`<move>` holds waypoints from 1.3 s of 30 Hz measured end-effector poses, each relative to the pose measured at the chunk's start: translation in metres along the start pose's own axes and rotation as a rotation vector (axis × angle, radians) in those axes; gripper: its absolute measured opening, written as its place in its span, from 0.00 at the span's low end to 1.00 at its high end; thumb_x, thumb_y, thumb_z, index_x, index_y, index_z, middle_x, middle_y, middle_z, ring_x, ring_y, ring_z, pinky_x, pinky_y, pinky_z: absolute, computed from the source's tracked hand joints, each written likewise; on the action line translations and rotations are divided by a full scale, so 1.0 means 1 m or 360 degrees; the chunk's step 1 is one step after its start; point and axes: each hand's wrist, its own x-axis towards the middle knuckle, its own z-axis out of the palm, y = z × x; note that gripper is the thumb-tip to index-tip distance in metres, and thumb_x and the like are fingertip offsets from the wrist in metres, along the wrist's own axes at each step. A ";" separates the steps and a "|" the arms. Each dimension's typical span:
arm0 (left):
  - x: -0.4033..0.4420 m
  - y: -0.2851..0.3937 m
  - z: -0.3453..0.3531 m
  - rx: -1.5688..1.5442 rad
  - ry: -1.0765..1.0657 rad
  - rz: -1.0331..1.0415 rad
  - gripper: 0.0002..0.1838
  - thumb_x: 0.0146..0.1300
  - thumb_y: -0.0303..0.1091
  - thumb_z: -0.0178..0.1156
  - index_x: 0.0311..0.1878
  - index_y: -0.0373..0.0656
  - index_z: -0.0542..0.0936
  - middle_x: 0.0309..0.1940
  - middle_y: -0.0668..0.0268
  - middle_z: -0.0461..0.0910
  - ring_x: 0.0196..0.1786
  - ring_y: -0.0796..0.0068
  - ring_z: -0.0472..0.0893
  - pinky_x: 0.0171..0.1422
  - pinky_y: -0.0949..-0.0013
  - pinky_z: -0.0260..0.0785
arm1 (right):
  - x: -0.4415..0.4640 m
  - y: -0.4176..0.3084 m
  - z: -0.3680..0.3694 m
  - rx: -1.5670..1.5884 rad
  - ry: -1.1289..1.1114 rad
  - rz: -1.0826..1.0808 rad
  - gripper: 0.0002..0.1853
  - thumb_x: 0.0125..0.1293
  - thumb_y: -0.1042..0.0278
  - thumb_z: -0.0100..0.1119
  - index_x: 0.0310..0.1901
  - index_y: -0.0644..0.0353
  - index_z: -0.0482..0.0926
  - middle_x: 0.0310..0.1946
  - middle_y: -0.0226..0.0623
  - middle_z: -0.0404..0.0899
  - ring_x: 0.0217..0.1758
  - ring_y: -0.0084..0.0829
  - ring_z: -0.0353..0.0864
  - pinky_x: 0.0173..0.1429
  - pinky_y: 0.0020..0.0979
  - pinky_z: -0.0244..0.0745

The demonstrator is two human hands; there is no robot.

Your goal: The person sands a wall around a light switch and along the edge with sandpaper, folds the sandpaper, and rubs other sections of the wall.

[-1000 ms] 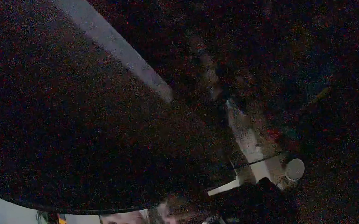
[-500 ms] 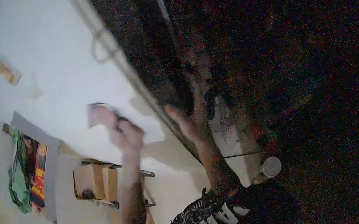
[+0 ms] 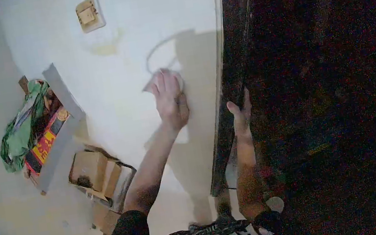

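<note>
My left hand lies against the white wall, fingers extended over a thin greyish sheet, perhaps sandpaper. Only a corner and an edge of the sheet show past the hand; the palm side is hidden. My right hand is beside a long dark frame edge, thumb and fingers apart. In the dim light I see nothing in it, and I cannot tell whether it touches the frame.
A switch plate is on the wall at the upper left. A recessed shelf holds green cloth and a red-yellow package. Cardboard boxes stand below. Darkness fills the right side.
The view has turned, so the frame edge appears more upright. My left hand, blurred before, now lies with the sheet nearer the curved line on the wall.
</note>
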 end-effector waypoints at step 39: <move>0.134 0.074 -0.013 -0.0187 0.0296 -0.0140 0.28 0.61 0.26 0.40 0.67 0.33 0.63 0.71 0.44 0.55 0.76 0.45 0.49 0.76 0.43 0.32 | 0.007 -0.015 -0.003 0.0094 -0.0292 -0.0127 0.51 0.49 0.53 0.72 0.70 0.65 0.54 0.67 0.47 0.59 0.69 0.44 0.58 0.74 0.43 0.49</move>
